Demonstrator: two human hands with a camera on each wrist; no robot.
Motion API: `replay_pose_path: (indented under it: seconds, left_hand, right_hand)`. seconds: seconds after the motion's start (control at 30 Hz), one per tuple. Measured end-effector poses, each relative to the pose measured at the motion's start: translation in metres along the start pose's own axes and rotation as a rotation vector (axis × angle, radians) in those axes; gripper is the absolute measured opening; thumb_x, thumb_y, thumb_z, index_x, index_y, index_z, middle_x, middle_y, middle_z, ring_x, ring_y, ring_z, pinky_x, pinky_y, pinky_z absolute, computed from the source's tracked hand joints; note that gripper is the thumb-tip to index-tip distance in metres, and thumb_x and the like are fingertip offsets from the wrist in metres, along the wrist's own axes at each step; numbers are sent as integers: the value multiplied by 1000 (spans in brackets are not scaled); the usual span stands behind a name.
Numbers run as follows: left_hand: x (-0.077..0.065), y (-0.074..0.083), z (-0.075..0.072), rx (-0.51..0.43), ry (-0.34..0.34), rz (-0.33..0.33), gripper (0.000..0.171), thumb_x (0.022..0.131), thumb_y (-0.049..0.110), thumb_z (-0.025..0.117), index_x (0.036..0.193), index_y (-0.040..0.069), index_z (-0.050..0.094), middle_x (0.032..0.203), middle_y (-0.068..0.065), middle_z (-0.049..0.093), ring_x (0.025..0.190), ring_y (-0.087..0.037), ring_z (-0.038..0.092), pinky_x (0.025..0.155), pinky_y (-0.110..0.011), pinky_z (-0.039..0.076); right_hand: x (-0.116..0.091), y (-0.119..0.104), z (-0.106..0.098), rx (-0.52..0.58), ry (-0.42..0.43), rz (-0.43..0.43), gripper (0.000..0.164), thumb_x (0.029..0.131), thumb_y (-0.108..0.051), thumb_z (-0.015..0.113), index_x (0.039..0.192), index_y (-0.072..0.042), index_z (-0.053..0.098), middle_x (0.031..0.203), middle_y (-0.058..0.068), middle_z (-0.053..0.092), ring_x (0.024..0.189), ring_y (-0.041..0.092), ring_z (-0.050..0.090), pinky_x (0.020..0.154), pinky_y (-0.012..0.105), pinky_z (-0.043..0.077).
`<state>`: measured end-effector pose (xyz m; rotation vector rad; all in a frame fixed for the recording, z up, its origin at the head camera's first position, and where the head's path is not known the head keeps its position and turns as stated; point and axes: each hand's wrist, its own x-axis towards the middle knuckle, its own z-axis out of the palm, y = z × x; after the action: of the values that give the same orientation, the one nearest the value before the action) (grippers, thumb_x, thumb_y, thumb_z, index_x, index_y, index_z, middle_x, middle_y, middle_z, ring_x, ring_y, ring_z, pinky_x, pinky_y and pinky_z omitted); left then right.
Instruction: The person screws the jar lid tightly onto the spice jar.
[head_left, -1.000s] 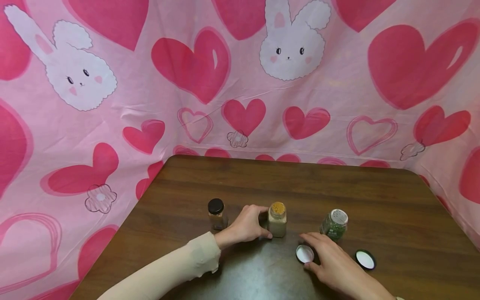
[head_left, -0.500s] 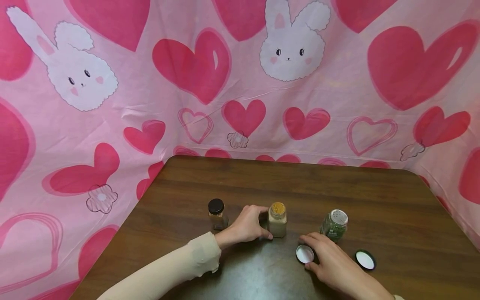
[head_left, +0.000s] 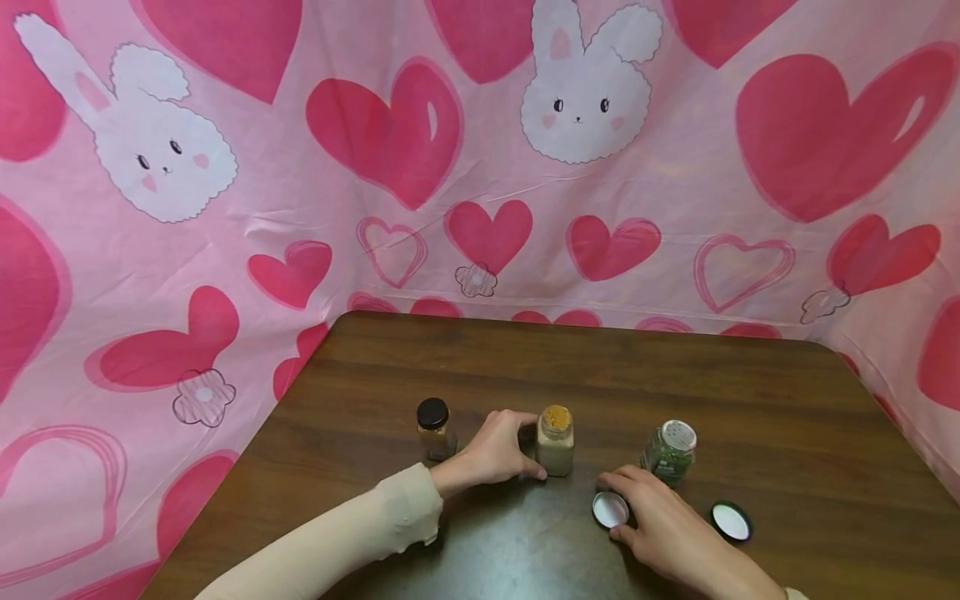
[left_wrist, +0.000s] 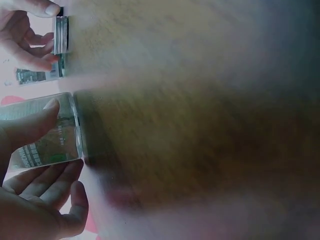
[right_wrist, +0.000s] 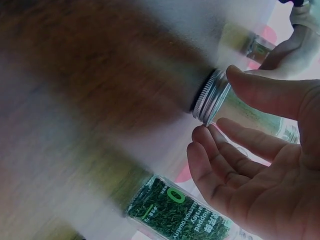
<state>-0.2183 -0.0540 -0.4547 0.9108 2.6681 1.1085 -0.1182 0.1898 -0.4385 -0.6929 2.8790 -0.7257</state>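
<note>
My left hand [head_left: 498, 450] grips a square glass spice jar [head_left: 556, 450] between thumb and fingers. The jar stands upright with no lid, and yellow-brown powder shows at its mouth. In the left wrist view the thumb lies across the jar's [left_wrist: 60, 132] printed side, fingers on the opposite side. To the right, my right hand [head_left: 663, 525] holds a small round lid [head_left: 611, 508] by its edge, thumb in front and fingertips behind. The lid lies with its white inside facing up; its ridged metal rim [right_wrist: 211, 97] shows between the fingertips in the right wrist view.
A jar of chopped parsley [head_left: 670, 454] with a perforated top stands just behind my right hand. Right of that hand lies another upturned lid [head_left: 731, 521]. A black-capped spice jar [head_left: 435, 429] stands left of my left hand. The wooden table [head_left: 600, 358] meets a pink heart-and-rabbit cloth [head_left: 495, 175].
</note>
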Motion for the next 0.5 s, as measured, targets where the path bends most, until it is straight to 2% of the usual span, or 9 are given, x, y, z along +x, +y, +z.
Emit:
replay_pose_path:
  seconds: [0.5]
  left_hand:
    - [1, -1, 0, 10, -6, -2, 62, 59, 26, 92, 115, 21, 67, 105, 17, 64, 101, -2, 56, 87, -26, 45]
  right_hand:
    - [1, -3, 3, -16, 2, 19, 49, 70, -13, 83, 114, -6, 63, 108, -2, 57, 99, 17, 55, 77, 39, 48]
